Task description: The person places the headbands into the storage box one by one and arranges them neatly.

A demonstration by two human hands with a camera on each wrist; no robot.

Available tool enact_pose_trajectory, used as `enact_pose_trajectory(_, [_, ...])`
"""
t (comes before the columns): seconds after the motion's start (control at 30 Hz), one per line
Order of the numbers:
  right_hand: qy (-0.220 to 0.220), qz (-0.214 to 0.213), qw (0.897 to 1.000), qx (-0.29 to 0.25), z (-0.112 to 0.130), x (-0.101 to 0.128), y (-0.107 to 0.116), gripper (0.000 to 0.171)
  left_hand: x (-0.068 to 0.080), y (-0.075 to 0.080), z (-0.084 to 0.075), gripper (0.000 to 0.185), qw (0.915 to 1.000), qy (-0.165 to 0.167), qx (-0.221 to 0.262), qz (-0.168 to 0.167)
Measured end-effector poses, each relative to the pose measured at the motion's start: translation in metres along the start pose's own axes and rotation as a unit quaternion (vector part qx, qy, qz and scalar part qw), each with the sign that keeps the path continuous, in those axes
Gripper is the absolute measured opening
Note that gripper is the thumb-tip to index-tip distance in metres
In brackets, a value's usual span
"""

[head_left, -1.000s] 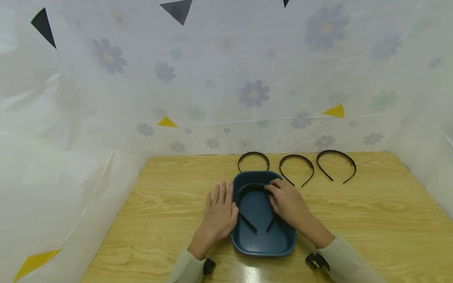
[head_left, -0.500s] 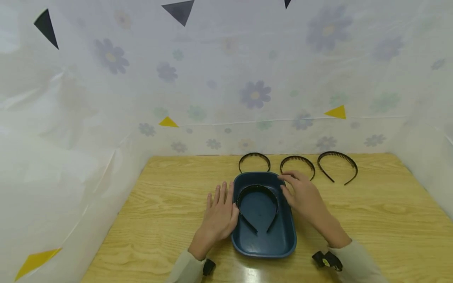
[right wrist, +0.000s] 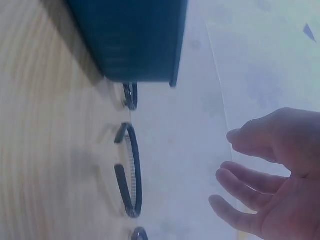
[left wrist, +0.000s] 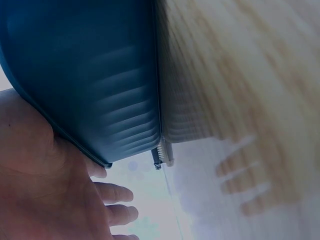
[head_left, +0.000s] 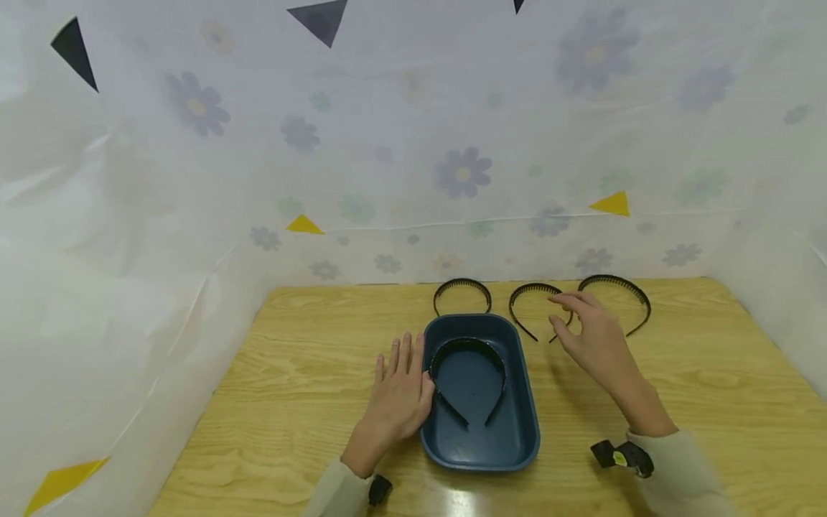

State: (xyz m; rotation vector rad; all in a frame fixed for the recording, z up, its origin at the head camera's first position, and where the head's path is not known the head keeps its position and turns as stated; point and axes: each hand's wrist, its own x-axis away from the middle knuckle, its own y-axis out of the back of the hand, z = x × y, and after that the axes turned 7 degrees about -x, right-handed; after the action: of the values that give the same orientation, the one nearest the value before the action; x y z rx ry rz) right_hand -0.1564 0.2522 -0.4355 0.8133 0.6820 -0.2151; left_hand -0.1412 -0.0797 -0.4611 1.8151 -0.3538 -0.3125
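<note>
Blue tray (head_left: 525, 438) sits mid-frame, braced by my flat, spread left hand (head_left: 399, 395); my right hand (head_left: 594, 337), fingers loose and empty, hovers over the middle toothed headband (head_left: 526, 291).

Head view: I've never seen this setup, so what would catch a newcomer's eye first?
The dark blue tray at the middle of the wooden table, with one black headband lying inside. Three more headbands line the far edge; the right hand hovers open over the middle headband, while the left hand rests flat against the tray's left side.

Head view looks down at the table; both close wrist views share the blue tray (head_left: 479, 452).
</note>
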Motion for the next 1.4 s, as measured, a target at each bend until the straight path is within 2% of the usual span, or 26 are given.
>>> enact_pose_trajectory(0.43, [-0.077, -0.001, 0.997, -0.026, -0.035, 0.012, 0.024, 0.041, 0.001, -0.003, -0.002, 0.063, 1.0000, -0.002, 0.002, 0.003])
enact_pose_trajectory(0.53, [-0.080, -0.007, 0.997, -0.016, -0.043, 0.014, 0.030, 0.042, 0.000, -0.004, -0.002, 0.064, 1.0000, -0.001, 0.002, 0.007])
enact_pose_trajectory(0.67, [-0.085, 0.009, 0.996, -0.010, -0.053, 0.015, 0.038, 0.047, -0.001, -0.003, -0.003, 0.064, 0.9999, 0.002, -0.001, 0.010])
enact_pose_trajectory(0.93, [-0.120, 0.007, 0.993, -0.017, -0.064, 0.017, 0.049, 0.048, -0.003, 0.001, -0.005, 0.064, 1.0000, -0.005, -0.003, 0.002])
enact_pose_trajectory(1.17, [-0.117, 0.006, 0.993, -0.001, -0.091, 0.020, 0.055, 0.047, -0.002, -0.001, -0.003, 0.063, 0.9998, 0.005, -0.015, 0.008])
enact_pose_trajectory(1.4, [-0.137, 0.008, 0.990, -0.004, -0.114, 0.018, 0.062, 0.047, -0.001, -0.001, -0.001, 0.064, 0.9998, 0.010, -0.015, 0.006])
